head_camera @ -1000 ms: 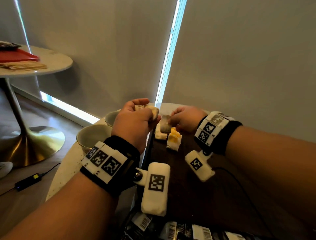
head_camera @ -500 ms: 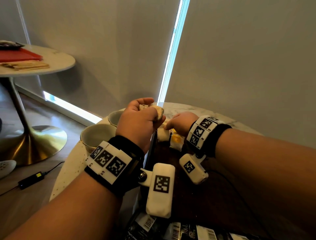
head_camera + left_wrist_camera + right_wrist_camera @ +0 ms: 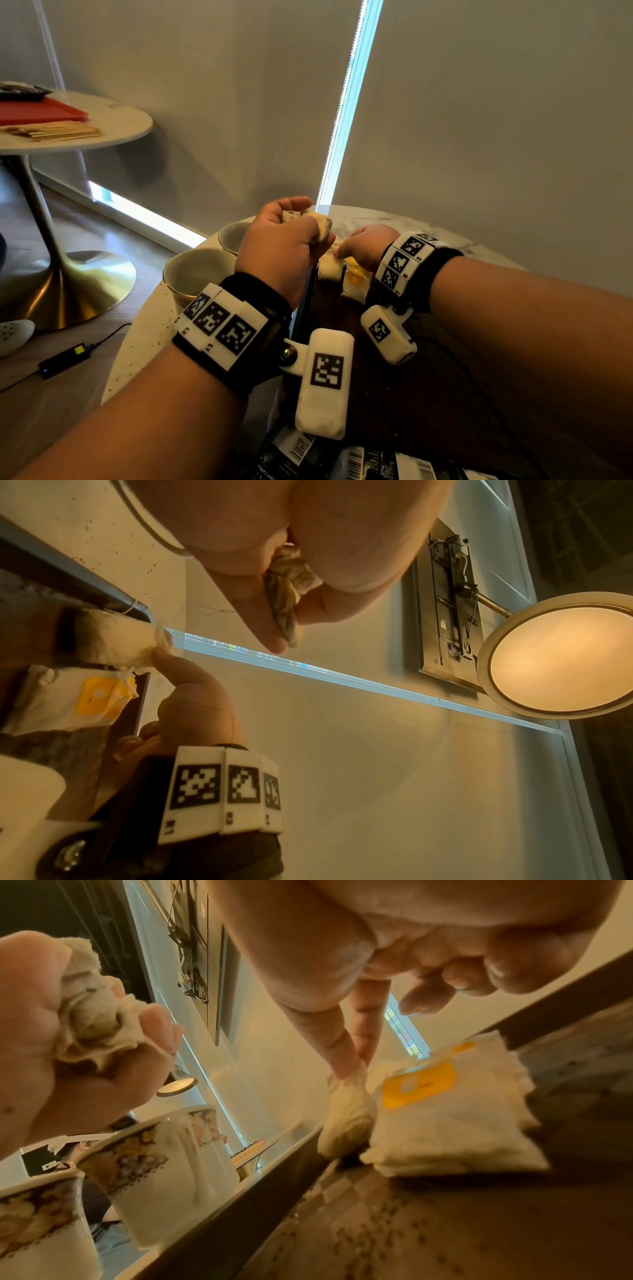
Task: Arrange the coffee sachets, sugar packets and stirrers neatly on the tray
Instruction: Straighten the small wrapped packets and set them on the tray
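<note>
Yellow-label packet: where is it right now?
Head view: the yellow-label packet lies at the tray's far end, just right of a plain white packet that the right hand pinches.

I see my left hand (image 3: 281, 246) raised over the tray's near left edge, gripping a bunch of pale crumpled packets (image 3: 320, 224). My right hand (image 3: 368, 245) reaches down to a plain white packet (image 3: 329, 270) lying on the dark tray (image 3: 346, 315), just beside a yellow-marked packet (image 3: 354, 286). Two cups (image 3: 197, 274) stand on the marble table (image 3: 137, 346) left of the tray, and barcoded sachets (image 3: 359, 460) lie at the bottom edge.
</note>
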Demonstrator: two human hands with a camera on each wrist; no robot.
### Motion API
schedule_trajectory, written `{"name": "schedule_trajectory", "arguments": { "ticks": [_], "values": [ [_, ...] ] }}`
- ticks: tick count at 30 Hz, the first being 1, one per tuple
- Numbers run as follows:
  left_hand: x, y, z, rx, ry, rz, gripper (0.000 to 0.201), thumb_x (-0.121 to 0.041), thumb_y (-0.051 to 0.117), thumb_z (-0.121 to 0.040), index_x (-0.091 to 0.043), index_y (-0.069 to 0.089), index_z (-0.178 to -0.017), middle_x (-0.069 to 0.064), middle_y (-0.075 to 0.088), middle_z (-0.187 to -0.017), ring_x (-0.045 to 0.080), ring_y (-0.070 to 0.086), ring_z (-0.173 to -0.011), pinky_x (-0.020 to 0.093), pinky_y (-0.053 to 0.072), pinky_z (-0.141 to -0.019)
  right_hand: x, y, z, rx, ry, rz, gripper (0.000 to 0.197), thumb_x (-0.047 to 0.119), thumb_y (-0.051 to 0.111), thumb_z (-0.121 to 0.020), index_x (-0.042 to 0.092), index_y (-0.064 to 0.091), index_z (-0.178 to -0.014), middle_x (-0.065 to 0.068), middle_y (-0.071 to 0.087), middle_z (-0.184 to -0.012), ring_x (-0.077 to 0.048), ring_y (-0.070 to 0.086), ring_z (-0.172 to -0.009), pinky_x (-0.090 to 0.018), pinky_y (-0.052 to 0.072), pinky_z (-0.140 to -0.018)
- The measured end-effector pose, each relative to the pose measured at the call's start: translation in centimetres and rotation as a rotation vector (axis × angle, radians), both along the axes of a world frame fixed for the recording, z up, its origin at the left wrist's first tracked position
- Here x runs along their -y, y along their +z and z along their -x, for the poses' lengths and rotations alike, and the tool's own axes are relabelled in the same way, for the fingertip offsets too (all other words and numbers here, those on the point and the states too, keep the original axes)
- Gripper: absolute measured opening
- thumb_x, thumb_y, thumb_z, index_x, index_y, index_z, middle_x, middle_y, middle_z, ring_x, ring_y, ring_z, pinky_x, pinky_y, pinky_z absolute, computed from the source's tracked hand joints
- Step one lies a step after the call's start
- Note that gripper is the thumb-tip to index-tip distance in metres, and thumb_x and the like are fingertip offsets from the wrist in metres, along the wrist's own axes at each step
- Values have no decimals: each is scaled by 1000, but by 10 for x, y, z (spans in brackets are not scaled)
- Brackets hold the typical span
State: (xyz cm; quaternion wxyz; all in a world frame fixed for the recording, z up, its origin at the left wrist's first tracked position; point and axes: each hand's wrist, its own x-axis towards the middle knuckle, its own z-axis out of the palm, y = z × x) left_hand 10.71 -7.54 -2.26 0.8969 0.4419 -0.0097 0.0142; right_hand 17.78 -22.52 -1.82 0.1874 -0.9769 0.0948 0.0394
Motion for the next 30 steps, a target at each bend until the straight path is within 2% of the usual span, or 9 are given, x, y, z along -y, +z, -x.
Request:
{"name": "schedule_trajectory", "arguments": {
  "ticks": [3,6,8,10,13,17,21,25,30],
  "values": [
    [0,1,1,2,1,-9,31,12,53,-91,-14,61,-106,12,55,-112,27,67,-94,31,60,-77,4,-2,-4,10,-30,-41,42,37,71,-87,13,68,-122,-3,69,-116,-21,64,-104,-33,54,-89],
    [0,1,1,5,2,-13,32,12,52,-91,-14,61,-105,12,55,-112,27,68,-93,31,60,-76,7,-1,-3,30,-27,-65,40,40,73,-86,14,70,-115,-2,70,-109,-19,64,-97,-28,51,-74],
    [0,1,1,6,6,-11,32,13,52,-91,-14,61,-105,13,55,-112,27,68,-91,31,60,-75,6,3,2,109,19,-104,30,37,74,-85,16,70,-107,0,70,-101,-14,63,-89,-25,46,-64],
    [0,1,2,12,7,-15,32,12,52,-91,-15,61,-106,13,56,-111,26,68,-91,31,60,-75,4,7,9,180,117,-117,20,31,71,-87,17,70,-101,3,68,-94,-11,62,-85,-24,46,-65],
    [-1,0,2,17,-1,-34,33,12,53,-91,-16,60,-107,11,57,-109,25,69,-90,32,60,-78,-1,14,26,167,266,-45,12,28,68,-90,20,73,-97,6,67,-86,-8,62,-81,-21,45,-64],
    [0,0,1,5,-4,-26,33,11,53,-92,-16,60,-109,10,55,-112,27,67,-94,32,61,-77,-5,11,39,58,370,52,17,29,62,-94,21,75,-101,5,69,-92,-5,59,-82,-17,42,-66],
    [0,0,0,-3,0,0,33,12,53,-91,-15,61,-108,14,56,-115,26,69,-91,29,59,-74,-10,1,41,-20,430,157,21,31,61,-94,27,76,-108,10,71,-99,-7,63,-90,-20,48,-77],
    [0,-1,0,-9,8,0,32,12,53,-90,-14,62,-107,15,57,-112,24,70,-86,29,59,-73,-14,-4,39,-15,442,198,21,31,62,-94,26,76,-109,8,70,-99,-8,61,-89,-19,43,-71],
    [0,-2,0,-2,13,-9,32,12,54,-90,-15,62,-106,14,58,-111,25,70,-86,29,59,-74,-12,-6,35,-25,439,197,22,31,62,-94,26,76,-110,9,71,-102,-9,62,-93,-21,47,-79]
  ]
}}
